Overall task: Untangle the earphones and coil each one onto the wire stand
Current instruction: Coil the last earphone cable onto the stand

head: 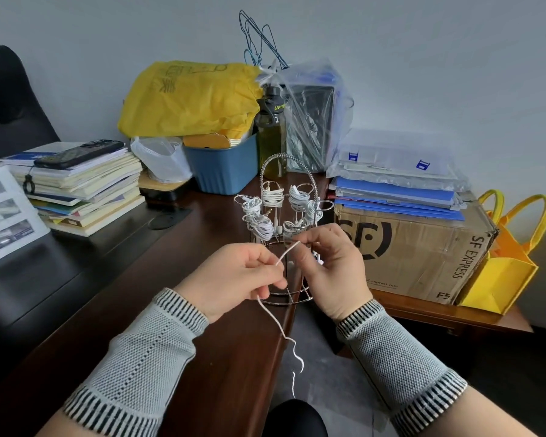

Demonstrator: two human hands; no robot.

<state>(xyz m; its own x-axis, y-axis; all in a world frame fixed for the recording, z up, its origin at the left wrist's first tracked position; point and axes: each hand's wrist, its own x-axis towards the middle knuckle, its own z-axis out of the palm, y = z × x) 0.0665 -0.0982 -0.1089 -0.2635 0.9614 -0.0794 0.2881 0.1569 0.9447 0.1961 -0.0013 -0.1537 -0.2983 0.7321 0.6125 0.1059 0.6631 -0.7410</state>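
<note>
1. Your lap sits at the bottom edge, beside the near corner of a dark wooden desk that runs away toward a plain grey wall; grey floor shows to the right of the desk edge.
2. Your left hand has its fingers curled round a white earphone cable, whose loose tail hangs down past the desk edge toward your lap.
3. Your right hand pinches the same cable higher up; a short taut length spans between the two hands, just in front of the stand.
4. The wire stand rests upright at the desk's right edge, behind your hands. Several coiled white earphones hang on its loops, with a gold plug showing on some.
5. To the right, a cardboard box carries a stack of blue folders; a yellow tote bag stands against its right side.
6. To the left, a phone lies on a pile of books.
7. Farthest back, a blue bin holds a bulging yellow bag, with a dark water bottle just beside it.
</note>
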